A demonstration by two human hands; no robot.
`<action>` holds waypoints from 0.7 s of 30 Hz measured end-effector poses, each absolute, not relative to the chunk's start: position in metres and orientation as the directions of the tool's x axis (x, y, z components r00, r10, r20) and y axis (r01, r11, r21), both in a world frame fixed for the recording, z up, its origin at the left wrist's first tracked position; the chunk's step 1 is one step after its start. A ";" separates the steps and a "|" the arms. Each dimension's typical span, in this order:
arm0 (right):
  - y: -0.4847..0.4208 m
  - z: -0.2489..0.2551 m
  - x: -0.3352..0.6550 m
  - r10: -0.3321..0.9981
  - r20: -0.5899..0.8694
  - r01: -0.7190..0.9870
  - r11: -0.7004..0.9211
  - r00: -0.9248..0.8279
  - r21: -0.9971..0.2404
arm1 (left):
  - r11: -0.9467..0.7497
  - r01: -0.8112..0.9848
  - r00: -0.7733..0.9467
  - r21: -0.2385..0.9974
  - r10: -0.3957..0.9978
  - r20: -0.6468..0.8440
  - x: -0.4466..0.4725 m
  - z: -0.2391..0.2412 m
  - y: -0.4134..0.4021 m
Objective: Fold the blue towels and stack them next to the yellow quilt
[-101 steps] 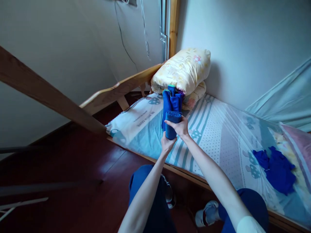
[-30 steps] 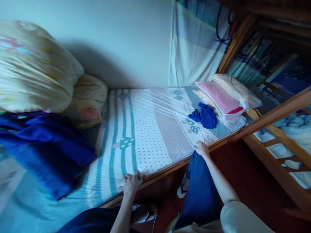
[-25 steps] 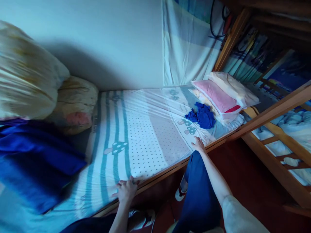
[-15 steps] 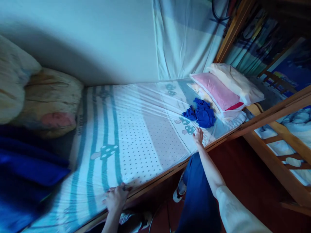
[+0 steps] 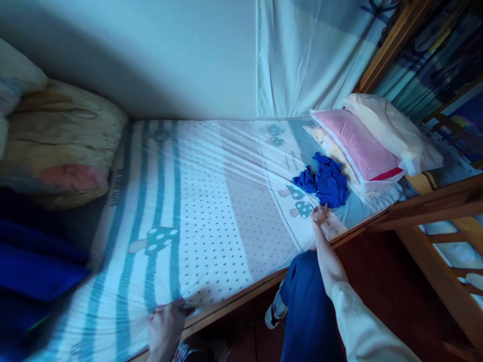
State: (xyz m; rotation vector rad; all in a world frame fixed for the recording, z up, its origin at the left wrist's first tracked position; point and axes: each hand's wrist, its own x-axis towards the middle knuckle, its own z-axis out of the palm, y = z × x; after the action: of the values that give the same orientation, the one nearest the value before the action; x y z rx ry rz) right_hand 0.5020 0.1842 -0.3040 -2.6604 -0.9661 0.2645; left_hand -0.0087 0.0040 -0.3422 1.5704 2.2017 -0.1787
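Okay, right hand (image 5: pixel 320 214) looks loosely spread at the blue cloth (image 5: pixel 329 182); I'd scoop it whole; can't tell if left hand (image 5: pixel 166 326) grips.

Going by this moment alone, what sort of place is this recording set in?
Probably a bedroom, perhaps a shared dormitory: a patterned sheet covers the bed, a pink pillow lies towards one end, and a slatted wooden frame suggests another bed.
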 end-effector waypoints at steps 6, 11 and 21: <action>0.179 -0.323 0.502 0.692 -0.002 0.620 -0.648 0.722 -0.443 | 0.245 0.968 -0.193 0.044 0.849 -0.493 -0.012 -0.342 0.003; 0.192 -0.322 0.514 0.642 -0.085 0.539 -0.701 0.762 -0.468 | 0.207 0.978 -0.178 0.004 0.849 -0.498 -0.007 -0.331 0.004; 0.140 -0.272 0.489 0.796 0.028 0.541 -0.385 0.604 -0.748 | 0.229 0.973 -0.192 -0.007 0.799 -0.569 0.005 -0.315 0.016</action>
State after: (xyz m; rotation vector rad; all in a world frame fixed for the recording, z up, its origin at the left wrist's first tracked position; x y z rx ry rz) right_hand 0.4890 0.1396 -0.2725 -2.0861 -1.0519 0.4384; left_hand 0.0048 0.0162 -0.3153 1.6266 2.0584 -0.5155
